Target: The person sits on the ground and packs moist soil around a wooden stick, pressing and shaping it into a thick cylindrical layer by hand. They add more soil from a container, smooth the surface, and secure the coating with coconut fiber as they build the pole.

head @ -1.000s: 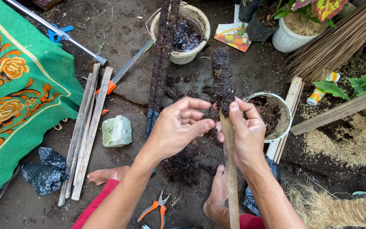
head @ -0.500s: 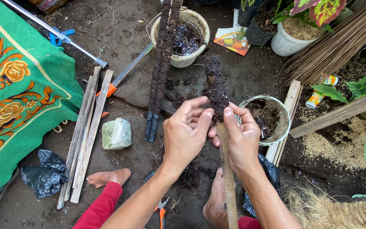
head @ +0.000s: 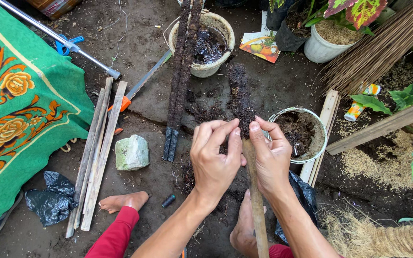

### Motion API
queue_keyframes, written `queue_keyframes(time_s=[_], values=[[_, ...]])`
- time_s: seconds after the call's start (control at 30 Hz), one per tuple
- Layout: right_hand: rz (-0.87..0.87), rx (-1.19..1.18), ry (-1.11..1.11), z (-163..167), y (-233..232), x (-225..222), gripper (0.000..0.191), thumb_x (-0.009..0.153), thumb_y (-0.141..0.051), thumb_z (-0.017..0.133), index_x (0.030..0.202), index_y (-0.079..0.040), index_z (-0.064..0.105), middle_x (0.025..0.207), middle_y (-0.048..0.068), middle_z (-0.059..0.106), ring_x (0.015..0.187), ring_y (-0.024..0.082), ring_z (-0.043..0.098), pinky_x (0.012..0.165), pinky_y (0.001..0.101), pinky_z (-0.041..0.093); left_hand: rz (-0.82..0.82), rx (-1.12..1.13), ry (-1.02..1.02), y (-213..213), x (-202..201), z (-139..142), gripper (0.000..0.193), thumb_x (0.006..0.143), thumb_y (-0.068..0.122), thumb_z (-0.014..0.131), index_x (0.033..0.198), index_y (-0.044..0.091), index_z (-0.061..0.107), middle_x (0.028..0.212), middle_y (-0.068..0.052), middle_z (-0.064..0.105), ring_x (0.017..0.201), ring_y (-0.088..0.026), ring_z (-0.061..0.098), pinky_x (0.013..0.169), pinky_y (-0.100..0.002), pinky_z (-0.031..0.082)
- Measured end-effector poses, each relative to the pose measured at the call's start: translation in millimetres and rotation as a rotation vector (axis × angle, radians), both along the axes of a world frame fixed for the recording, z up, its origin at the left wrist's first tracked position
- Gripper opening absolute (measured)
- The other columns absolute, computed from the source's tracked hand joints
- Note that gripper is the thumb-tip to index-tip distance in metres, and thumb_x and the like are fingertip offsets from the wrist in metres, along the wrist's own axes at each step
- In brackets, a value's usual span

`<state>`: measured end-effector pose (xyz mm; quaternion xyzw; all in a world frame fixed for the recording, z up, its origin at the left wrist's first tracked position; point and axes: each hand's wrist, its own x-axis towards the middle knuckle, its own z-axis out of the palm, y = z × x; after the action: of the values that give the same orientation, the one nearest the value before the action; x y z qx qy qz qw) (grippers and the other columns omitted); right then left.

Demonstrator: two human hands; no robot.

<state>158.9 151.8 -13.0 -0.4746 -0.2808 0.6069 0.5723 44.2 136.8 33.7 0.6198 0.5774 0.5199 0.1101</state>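
Note:
My left hand (head: 214, 162) and my right hand (head: 269, 157) meet around a wooden stick (head: 255, 210) that runs up from the bottom edge. Its upper part is covered in dark fibrous matter (head: 240, 98). Fingertips of both hands pinch at the lower end of that dark covering. Two other dark-wrapped poles (head: 181, 81) lie to the left, leaning over a white pot (head: 213, 36) of dark soil. A smaller white bucket (head: 299, 134) of soil stands just right of my right hand.
Bare wooden slats (head: 96, 153) and a pale stone (head: 132, 153) lie at left beside a green flowered cloth (head: 20, 110). A hand saw (head: 142, 81), a metal pole (head: 58, 38), a black bag (head: 51, 198), potted plants (head: 335, 33) and a broom bundle (head: 383, 48) surround the spot. My bare feet (head: 123, 200) rest on dirt.
Both hands have crept up the stick to the lower edge of the dark covering and closed in tighter. The view has shifted slightly downward.

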Motion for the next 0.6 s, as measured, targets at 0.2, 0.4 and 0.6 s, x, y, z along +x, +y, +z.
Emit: queue_keyframes(time_s=[0.2,0.4,0.6], values=[[-0.008,-0.013,-0.004,-3.1,0.2,0.3,0.030,0.100,-0.018,0.067,0.123,-0.002,0.062,0.089,0.005,0.071,0.071,0.005,0.065,0.058,0.0198,0.052,-0.034,0.021,0.067,-1.6,1.9,-3.6,0.025,0.091,0.001,0.075,0.116,0.001,0.073,0.103,-0.009,0.068,0.094,-0.026,0.065,0.080,-0.036,0.055],[0.000,-0.011,-0.049,-2.0,-1.1,1.5,0.030,0.101,-0.018,0.066,0.125,0.000,0.063,0.091,0.007,0.072,0.074,0.007,0.065,0.059,0.0209,0.051,-0.018,0.012,0.111,-0.8,1.1,-0.4,0.025,0.089,0.001,0.077,0.114,0.001,0.074,0.100,-0.008,0.069,0.091,-0.024,0.065,0.076,-0.035,0.055],[0.041,0.052,0.046,-1.3,-2.6,-1.0,0.033,0.096,-0.009,0.068,0.126,0.000,0.058,0.098,0.009,0.076,0.086,0.008,0.069,0.071,0.0201,0.056,0.002,0.019,0.108,-3.1,1.2,1.5,0.024,0.090,0.002,0.077,0.114,0.002,0.074,0.099,-0.008,0.068,0.091,-0.024,0.065,0.077,-0.035,0.055]])
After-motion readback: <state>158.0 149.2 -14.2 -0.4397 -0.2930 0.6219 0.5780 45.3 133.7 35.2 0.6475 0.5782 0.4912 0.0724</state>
